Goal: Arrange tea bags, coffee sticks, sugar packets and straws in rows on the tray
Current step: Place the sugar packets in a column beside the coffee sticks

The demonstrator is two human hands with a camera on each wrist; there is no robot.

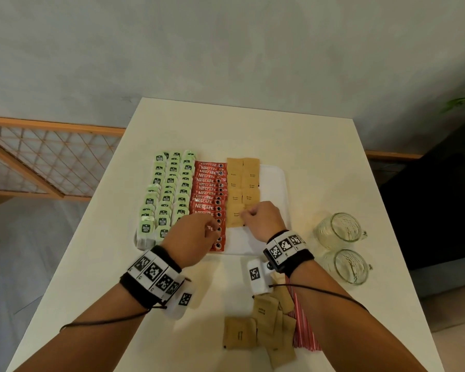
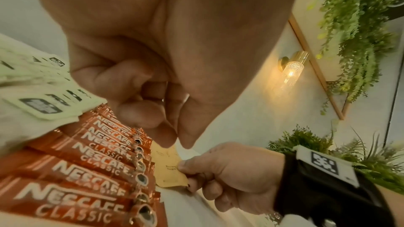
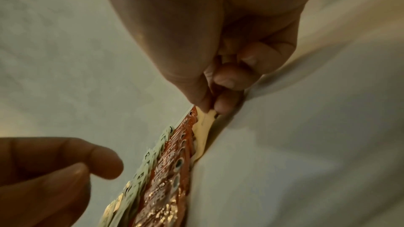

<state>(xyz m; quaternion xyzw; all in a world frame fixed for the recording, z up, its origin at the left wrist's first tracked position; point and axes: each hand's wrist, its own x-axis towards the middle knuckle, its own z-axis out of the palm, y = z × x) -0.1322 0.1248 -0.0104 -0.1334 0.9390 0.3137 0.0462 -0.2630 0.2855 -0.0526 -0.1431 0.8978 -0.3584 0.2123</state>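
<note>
White counter [image 1: 320, 162] filling the middle of the head view, white tray [image 1: 275, 189] at its centre. On the tray, from frame left to right: green tea bags [image 1: 169, 194] in three overlapping columns, red coffee sticks [image 1: 208, 193] in one overlapping column, brown sugar packets [image 1: 242, 181] in two columns, bare tray surface further right. Right hand [image 1: 262, 220] low over the near end of the sugar columns, thumb and curled fingers [image 3: 225, 106] pinching the right edge of a sugar packet [image 2: 169, 170] that lies just beside the coffee sticks; the pinch clear in both wrist views. Left hand [image 1: 191, 234] over the near end of the coffee column, fingers [image 2: 135, 113] curled inward with thumb tip close to them, nothing visibly held, though possibly brushing the sticks underneath, hard to tell from these angles. Toward the bottom of the head view, a loose pile of brown sugar packets [image 1: 255, 331] on the counter, with red-and-white striped straws [image 1: 304, 331] just to its right, partly under the packets. At centre right, two clear glass mugs [image 1: 340, 229] on the counter, well apart from the tray. Wooden lattice screen [image 1: 46, 162] at frame left, beyond the counter edge.
</note>
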